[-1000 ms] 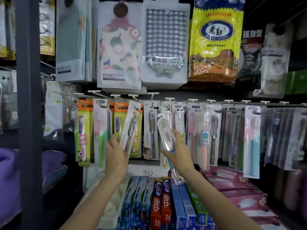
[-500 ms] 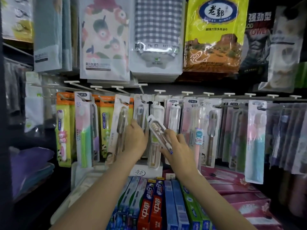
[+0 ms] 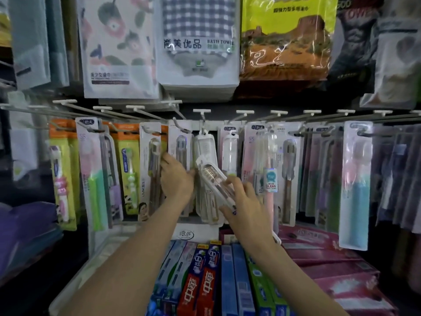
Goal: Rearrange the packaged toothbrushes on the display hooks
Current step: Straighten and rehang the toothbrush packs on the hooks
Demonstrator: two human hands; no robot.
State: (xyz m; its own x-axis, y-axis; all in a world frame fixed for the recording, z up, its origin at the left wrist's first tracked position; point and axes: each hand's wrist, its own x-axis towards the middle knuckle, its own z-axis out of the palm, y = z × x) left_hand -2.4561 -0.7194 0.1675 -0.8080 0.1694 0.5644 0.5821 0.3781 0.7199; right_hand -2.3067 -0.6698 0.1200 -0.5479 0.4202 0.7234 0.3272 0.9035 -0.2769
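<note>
Toothpaste boxes (image 3: 205,277) lie below you and hanging toothbrush packs (image 3: 180,156) crowd the hooks (image 3: 201,115). Your right hand (image 3: 245,201) grips the clear toothbrush case (image 3: 214,179), tilted before them; your left hand (image 3: 176,179) rests, fingers relaxed, against the packs just beside it

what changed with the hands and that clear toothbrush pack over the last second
The left hand let go of the tilted brown-brush card and moved right to the hanging packs at the centre. The right hand kept its grip on the clear toothbrush case and tilted its top leftward. The toothpaste boxes stayed put.
</note>
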